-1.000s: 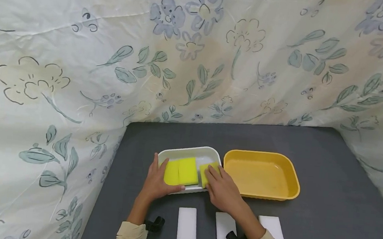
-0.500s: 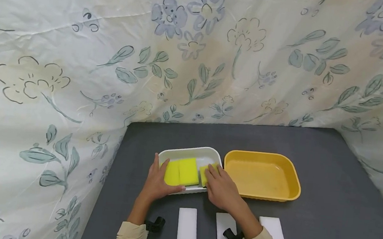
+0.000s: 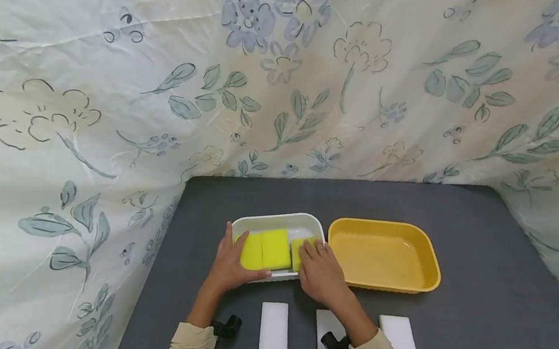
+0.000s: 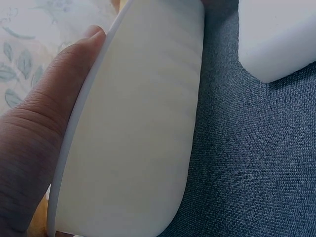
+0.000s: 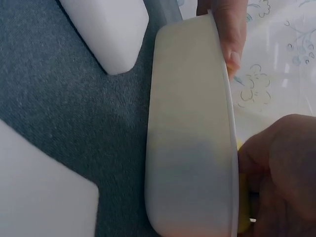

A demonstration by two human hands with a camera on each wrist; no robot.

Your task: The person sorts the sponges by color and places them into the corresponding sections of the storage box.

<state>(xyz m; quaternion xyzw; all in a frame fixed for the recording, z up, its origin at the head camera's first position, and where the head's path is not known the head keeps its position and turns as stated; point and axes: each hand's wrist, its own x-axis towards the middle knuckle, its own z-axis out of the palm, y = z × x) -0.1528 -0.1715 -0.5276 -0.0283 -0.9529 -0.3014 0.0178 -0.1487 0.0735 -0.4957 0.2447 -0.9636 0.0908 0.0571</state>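
Observation:
A white tray (image 3: 299, 230) holds several yellow sponges. Two of them, including a yellow sponge (image 3: 276, 248), lie side by side in its left part. My left hand (image 3: 227, 265) rests on the tray's front left corner, fingers spread and thumb straight along the front rim; the left wrist view shows the thumb (image 4: 64, 74) on that rim. At the tray's right end, my right hand (image 3: 322, 274) grips another yellow sponge (image 3: 297, 249), partly hidden under the fingers. In the right wrist view, only a sliver of this sponge (image 5: 243, 202) shows behind the tray wall (image 5: 190, 123).
A yellow tray (image 3: 383, 252) stands just right of the white one. White blocks lie in a row nearer me: a left block (image 3: 274, 330), a middle block (image 3: 328, 322) partly behind the right wrist, and a right block (image 3: 401, 341). Floral cloth (image 3: 285, 113) hangs behind the grey table (image 3: 481, 284).
My right hand and forearm have shifted slightly left, still on the same sponge. The left hand keeps its place on the tray. The head view has tilted a little.

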